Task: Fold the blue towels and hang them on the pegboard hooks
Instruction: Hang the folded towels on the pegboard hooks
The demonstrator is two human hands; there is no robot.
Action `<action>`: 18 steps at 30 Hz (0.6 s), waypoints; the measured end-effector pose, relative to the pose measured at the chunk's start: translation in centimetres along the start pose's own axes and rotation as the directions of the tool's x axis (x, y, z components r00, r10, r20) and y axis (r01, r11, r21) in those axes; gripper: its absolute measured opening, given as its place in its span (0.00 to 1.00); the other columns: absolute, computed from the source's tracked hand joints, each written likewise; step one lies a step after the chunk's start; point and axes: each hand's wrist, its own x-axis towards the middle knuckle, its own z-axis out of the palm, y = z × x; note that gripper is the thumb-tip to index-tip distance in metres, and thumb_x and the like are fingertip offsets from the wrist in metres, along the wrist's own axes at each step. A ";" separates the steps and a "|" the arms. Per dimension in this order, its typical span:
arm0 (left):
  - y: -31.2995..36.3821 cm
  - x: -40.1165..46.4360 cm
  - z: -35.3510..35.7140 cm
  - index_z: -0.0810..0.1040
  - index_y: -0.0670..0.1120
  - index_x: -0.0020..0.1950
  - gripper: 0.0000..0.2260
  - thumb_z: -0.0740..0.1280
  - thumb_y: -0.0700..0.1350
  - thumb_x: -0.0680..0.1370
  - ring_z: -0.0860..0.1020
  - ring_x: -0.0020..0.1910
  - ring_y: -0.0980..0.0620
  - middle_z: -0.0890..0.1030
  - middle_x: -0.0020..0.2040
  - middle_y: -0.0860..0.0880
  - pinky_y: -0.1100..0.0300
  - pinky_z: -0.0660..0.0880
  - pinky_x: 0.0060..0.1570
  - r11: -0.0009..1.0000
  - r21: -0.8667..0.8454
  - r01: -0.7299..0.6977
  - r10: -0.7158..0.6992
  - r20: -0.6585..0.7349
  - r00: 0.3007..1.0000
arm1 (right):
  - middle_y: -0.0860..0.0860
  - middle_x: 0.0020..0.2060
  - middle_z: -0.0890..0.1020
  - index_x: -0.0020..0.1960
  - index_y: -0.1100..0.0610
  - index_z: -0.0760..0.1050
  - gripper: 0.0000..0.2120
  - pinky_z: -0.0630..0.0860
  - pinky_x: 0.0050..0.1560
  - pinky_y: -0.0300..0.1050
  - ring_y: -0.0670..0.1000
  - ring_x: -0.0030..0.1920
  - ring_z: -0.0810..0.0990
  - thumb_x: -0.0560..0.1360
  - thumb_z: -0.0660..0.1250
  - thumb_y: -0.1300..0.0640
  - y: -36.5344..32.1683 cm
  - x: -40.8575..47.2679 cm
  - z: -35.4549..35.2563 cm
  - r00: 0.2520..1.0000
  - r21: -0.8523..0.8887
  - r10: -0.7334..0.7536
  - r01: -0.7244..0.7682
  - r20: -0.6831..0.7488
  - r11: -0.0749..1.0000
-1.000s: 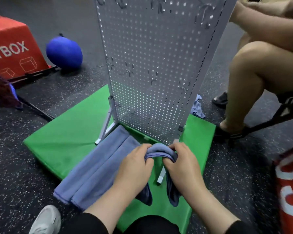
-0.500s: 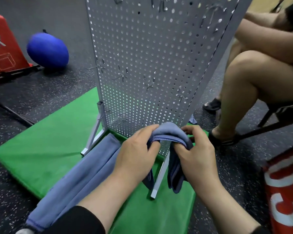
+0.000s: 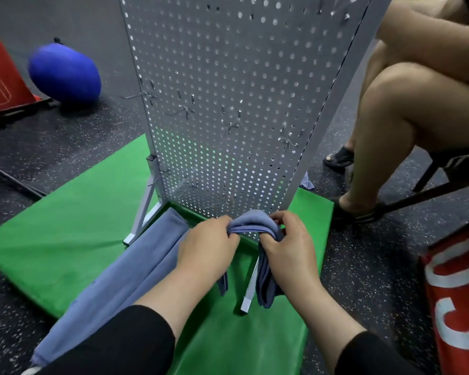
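At foot of pegboard (image 3: 236,85), low front edge: two hands, one folded blue towel (image 3: 251,224) bunched between them. Left hand (image 3: 209,247) and right hand (image 3: 287,244) both pinch soft cloth at top fold, fingers curled round it; ends hang either side of white metal leg (image 3: 249,290). Second blue towel (image 3: 125,274), long flat folded strip, lies on green padded mat (image 3: 65,217). Pegboard: grey perforated metal sheet, several thin wire hooks (image 3: 232,123). One blue oval bag (image 3: 64,73) on speckled floor.

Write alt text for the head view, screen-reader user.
Left hand and right hand both grip a folded blue towel low before a grey pegboard on a green mat. A second blue towel lies beside it.
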 end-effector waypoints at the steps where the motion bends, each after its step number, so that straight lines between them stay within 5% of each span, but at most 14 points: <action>1: -0.1 0.5 0.3 0.74 0.51 0.50 0.04 0.61 0.48 0.80 0.72 0.41 0.47 0.76 0.42 0.52 0.53 0.68 0.36 1.000 -0.014 0.000 0.000 -0.007 1.000 | 0.45 0.46 0.78 0.49 0.49 0.75 0.12 0.66 0.41 0.29 0.44 0.44 0.73 0.70 0.71 0.61 0.3 0.3 0.5 1.000 -0.001 0.009 -0.009 -0.004 1.000; 5: -0.4 3.4 1.5 0.76 0.51 0.56 0.08 0.59 0.44 0.81 0.73 0.41 0.46 0.79 0.45 0.49 0.54 0.64 0.34 0.988 -0.152 0.024 -0.026 -0.014 1.000 | 0.47 0.47 0.78 0.51 0.49 0.75 0.13 0.67 0.41 0.36 0.46 0.44 0.75 0.70 0.71 0.62 1.2 2.0 2.2 0.999 0.022 0.026 -0.025 -0.040 0.999; 13: -1.8 6.1 4.8 0.73 0.50 0.68 0.16 0.56 0.40 0.83 0.78 0.46 0.43 0.81 0.53 0.45 0.52 0.74 0.41 0.930 -0.355 0.096 -0.079 0.062 0.995 | 0.49 0.50 0.80 0.56 0.51 0.76 0.15 0.75 0.52 0.48 0.52 0.50 0.79 0.72 0.70 0.64 3.7 2.7 6.2 0.990 0.041 0.107 -0.104 -0.096 0.994; 18: -1.9 6.5 6.6 0.73 0.50 0.68 0.18 0.55 0.37 0.82 0.78 0.48 0.44 0.81 0.54 0.45 0.54 0.72 0.43 0.841 -0.519 0.152 -0.108 0.115 0.987 | 0.51 0.58 0.78 0.66 0.57 0.75 0.23 0.69 0.60 0.39 0.51 0.59 0.77 0.72 0.70 0.67 4.8 2.1 7.5 0.985 0.010 0.136 -0.136 -0.110 0.991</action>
